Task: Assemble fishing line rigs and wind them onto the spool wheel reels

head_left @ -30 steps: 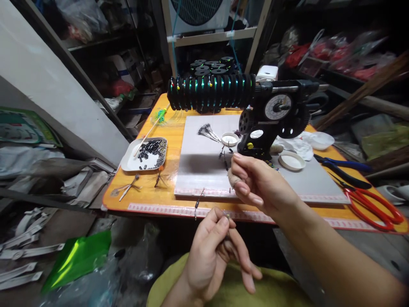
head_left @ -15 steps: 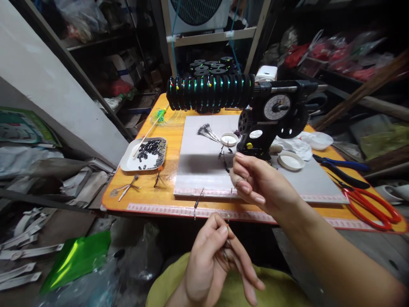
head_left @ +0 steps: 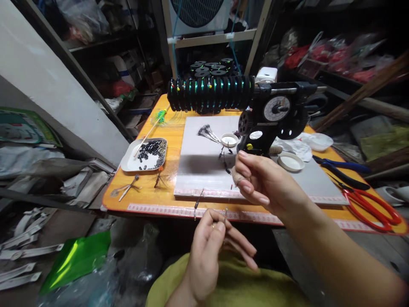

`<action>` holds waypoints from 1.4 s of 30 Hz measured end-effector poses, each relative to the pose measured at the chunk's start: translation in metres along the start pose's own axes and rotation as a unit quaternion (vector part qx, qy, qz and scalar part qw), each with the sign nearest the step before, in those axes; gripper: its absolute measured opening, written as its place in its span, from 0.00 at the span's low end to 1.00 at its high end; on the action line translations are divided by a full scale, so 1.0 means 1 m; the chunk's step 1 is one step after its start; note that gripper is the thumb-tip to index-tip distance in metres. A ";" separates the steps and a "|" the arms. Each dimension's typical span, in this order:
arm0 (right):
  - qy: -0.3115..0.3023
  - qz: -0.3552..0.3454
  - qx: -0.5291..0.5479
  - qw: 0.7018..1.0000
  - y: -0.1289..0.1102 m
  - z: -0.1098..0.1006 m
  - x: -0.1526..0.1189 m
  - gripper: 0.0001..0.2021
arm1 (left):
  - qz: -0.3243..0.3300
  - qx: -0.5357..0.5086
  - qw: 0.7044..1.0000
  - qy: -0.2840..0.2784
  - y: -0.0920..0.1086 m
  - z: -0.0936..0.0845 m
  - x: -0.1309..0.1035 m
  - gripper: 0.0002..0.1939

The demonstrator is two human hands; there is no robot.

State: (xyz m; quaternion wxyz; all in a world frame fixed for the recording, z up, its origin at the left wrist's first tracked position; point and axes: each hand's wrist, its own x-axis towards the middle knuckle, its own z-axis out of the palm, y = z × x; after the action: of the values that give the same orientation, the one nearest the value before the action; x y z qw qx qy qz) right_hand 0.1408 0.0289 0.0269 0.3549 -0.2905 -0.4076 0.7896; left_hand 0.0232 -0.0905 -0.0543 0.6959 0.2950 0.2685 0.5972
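Above the table's front edge, my left hand point(head_left: 207, 251) has thumb and index finger pinched together, its other fingers stretched out. A tiny piece pokes up by its fingertips, too small to name. My right hand point(head_left: 265, 179), higher and to the right, is closed in a pinch with a beige wrap on one finger; what it pinches is hidden. A small black fishing-tackle piece on a wire point(head_left: 196, 204) lies near my left hand at the table edge. Just left of my right hand, small black pieces point(head_left: 226, 166) rest on the grey board point(head_left: 194, 179).
A black winding machine point(head_left: 271, 115) carries a row of black spools point(head_left: 211, 93). At left a white tray point(head_left: 128, 162) holds black tubes and small metal parts. Red-handled scissors point(head_left: 370, 209), blue-handled pliers point(head_left: 345, 165) and a white dish point(head_left: 290, 162) lie at right. A measuring tape point(head_left: 153, 209) runs along the front edge.
My left hand has shifted slightly up and left, and the orange bit at its fingertips no longer shows. My right hand has moved a little to the right, still pinched.
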 end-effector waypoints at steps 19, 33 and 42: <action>-0.100 0.037 -0.245 0.964 0.044 -0.014 -0.025 0.16 | -0.011 -0.066 0.998 -0.008 -0.015 -0.018 -0.014 0.10; -0.082 0.072 -0.062 0.992 0.086 -0.006 -0.043 0.15 | 0.045 0.011 0.997 0.057 -0.019 -0.008 -0.035 0.09; -0.088 0.067 0.005 0.994 0.093 -0.006 -0.043 0.11 | 0.040 -0.014 0.998 0.036 -0.017 -0.007 -0.034 0.08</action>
State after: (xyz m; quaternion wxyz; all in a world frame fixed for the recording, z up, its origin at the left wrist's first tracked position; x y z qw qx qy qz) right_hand 0.1399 -0.0422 -0.0480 0.2649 -0.2445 -0.4127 0.8365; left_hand 0.0247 -0.1256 -0.0702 0.6651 0.2741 0.2733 0.6386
